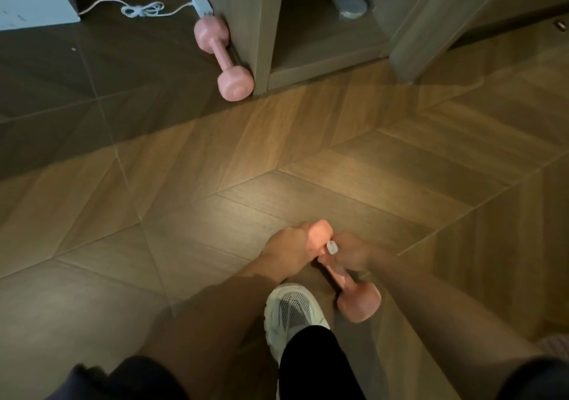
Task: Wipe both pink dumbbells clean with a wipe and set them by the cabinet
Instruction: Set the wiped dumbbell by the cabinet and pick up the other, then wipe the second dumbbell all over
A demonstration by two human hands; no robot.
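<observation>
Your left hand (288,253) has its grip closed around the far head of the near pink dumbbell (357,302), which slants from that hand down to the right, its other head low beside your white shoe (292,315). Your right hand (351,253) is curled over the handle just next to the left one, pressing a small white wipe (332,248) against the bar (only a scrap of it shows between your fingers). Whether the lower head touches the wooden floor (308,141) cannot be told.

The second pink dumbbell (223,58) lies far off to the left on the floor, lengthwise against the left side of the cabinet (261,30), both heads touching or just beside the panel. Behind it a white cable (138,10) loops across the floor to a white plug block (201,6) at the cabinet's far corner.
</observation>
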